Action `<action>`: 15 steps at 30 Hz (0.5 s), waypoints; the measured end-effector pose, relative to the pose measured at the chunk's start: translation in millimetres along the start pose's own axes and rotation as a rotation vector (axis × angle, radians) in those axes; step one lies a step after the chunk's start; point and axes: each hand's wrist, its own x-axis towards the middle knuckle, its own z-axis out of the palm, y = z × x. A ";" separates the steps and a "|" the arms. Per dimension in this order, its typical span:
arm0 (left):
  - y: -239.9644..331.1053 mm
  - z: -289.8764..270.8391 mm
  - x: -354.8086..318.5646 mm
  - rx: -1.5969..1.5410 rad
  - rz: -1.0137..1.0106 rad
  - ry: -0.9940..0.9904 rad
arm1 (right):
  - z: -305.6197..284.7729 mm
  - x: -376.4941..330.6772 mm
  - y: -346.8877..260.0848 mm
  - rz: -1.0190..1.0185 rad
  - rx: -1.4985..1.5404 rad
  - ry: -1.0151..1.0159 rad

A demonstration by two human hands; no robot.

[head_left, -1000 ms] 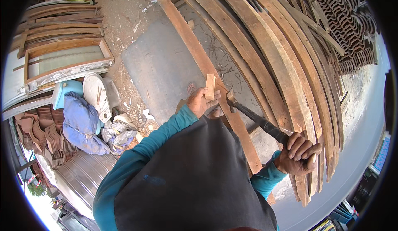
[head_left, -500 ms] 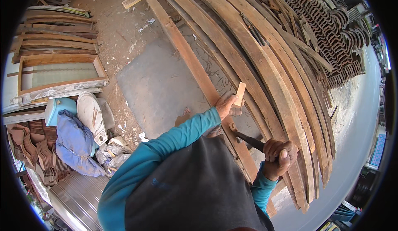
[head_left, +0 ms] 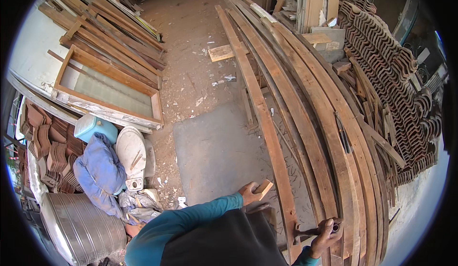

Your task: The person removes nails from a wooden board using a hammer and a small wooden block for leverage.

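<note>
A black cloth shirt front (head_left: 217, 242) is covering the person's chest. The left arm, wearing a long teal cloth sleeve (head_left: 205, 212), is bending to the left of the shirt front, and its lower part is lying across, just beyond it. The bare left hand (head_left: 248, 194) is sitting past the shirt front's far edge, its fingers curling tight. The bare right hand (head_left: 327, 234), below its matching teal cuff (head_left: 305, 258), is gripping firmly to the right of the shirt front.
</note>
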 end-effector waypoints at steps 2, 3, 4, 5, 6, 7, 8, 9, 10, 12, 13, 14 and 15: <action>5.6 -29.6 2.6 -0.010 -0.031 -0.046 | 14.2 10.5 7.8 0.068 0.011 -0.113; 4.3 -39.8 4.0 -0.011 -0.065 -0.067 | 29.4 14.7 2.7 0.066 -0.014 -0.169; -16.0 -40.3 15.7 0.001 -0.029 -0.042 | 35.7 17.3 -10.5 0.125 -0.011 -0.272; -22.0 -43.6 29.4 0.051 -0.026 0.003 | 42.2 27.7 -4.7 0.130 -0.001 -0.363; -19.4 -45.5 29.9 0.102 -0.056 0.015 | 54.1 32.1 7.7 0.151 -0.007 -0.353; -15.3 -55.3 55.2 0.043 -0.025 0.043 | 69.6 45.6 19.6 0.205 -0.080 -0.335; -1.7 -64.2 61.2 -0.022 0.008 0.093 | 80.0 53.7 22.0 0.258 -0.085 -0.345; 15.2 -73.5 66.6 -0.073 0.057 0.129 | 86.5 56.9 23.7 0.310 -0.084 -0.335; -2.3 -73.3 96.7 -0.153 0.093 0.186 | 108.8 74.7 24.8 0.225 -0.116 -0.353; 5.0 -69.2 126.6 -0.220 0.066 0.258 | 120.4 99.6 29.7 0.174 -0.158 -0.431; 11.8 -69.9 141.7 -0.219 0.054 0.245 | 123.6 112.2 31.0 0.190 -0.167 -0.427; 18.7 -70.5 157.0 -0.078 0.174 0.328 | 125.4 126.2 31.9 0.198 -0.130 -0.446; 28.3 -75.2 169.6 0.070 0.297 0.412 | 127.8 137.2 32.1 0.204 -0.084 -0.463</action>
